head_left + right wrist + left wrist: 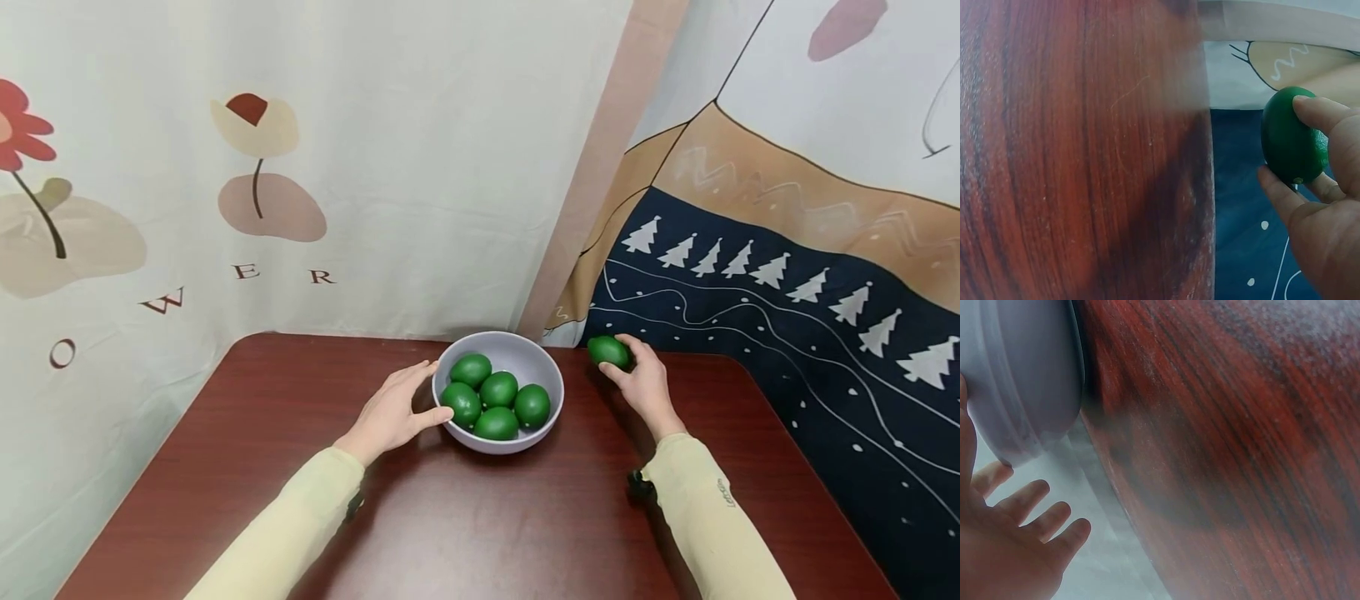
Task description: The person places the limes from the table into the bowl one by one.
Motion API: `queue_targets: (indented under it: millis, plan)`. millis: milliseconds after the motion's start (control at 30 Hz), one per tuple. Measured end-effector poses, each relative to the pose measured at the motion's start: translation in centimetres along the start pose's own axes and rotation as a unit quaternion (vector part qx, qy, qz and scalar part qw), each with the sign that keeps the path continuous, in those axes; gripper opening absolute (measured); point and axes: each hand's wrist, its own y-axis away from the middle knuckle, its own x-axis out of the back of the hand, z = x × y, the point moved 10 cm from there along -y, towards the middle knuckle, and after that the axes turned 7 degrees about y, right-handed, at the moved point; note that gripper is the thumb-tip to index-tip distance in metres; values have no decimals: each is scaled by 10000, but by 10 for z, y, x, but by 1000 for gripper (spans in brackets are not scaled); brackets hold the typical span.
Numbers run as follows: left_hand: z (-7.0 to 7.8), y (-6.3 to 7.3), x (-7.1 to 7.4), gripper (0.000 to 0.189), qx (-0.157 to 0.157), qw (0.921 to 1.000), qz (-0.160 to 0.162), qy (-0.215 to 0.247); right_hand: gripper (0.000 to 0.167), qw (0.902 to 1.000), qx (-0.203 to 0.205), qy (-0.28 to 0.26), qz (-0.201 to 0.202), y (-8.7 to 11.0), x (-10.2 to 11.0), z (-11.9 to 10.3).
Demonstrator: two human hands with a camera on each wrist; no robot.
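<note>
A round grey bowl (557, 398) stands at the back middle of the table, with several green limes (497, 423) inside. My left hand (393, 412) lies against the bowl's left side, fingers spread and fairly straight. Its thumb reaches the near rim and a forefinger tip meets the far rim; the left wrist view shows the other fingers (1060, 519) off the bowl. To the right of the bowl, my right hand (647, 385) pinches a single lime (609, 352) between thumb and fingers. In the right wrist view, this lime (1288, 137) is held clear of the table.
The dark red wooden table (480, 508) ends just behind the bowl. A pale curtain with flower prints (420, 167) hangs along its back edge. On the right hangs a dark blue cloth with white trees (750, 308).
</note>
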Motion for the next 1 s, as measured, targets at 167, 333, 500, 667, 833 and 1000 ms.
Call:
queue_targets:
  millis: [167, 333, 500, 667, 833, 1000]
  plan:
    - [-3, 2, 1, 82, 29, 10000, -15, -18, 56, 10000, 32, -91, 18, -1, -2, -5]
    - [-3, 1, 0, 82, -2, 10000, 1, -12, 55, 9999, 29, -138, 18, -3, -1, -7]
    - [-3, 0, 0, 82, -3, 10000, -2, -5, 55, 9998, 22, -202, 32, -4, 2, -10]
    - [-3, 1, -1, 82, -6, 10000, 6, 11, 56, 9997, 41, -234, 36, -4, 2, -14]
    - [-4, 1, -1, 82, 3, 10000, 11, 12, 56, 9997, 120, -202, 121, -4, 4, -21]
    - [-4, 0, -2, 82, -6, 10000, -13, -2, 57, 9993, 223, -210, 194, -4, 7, -29]
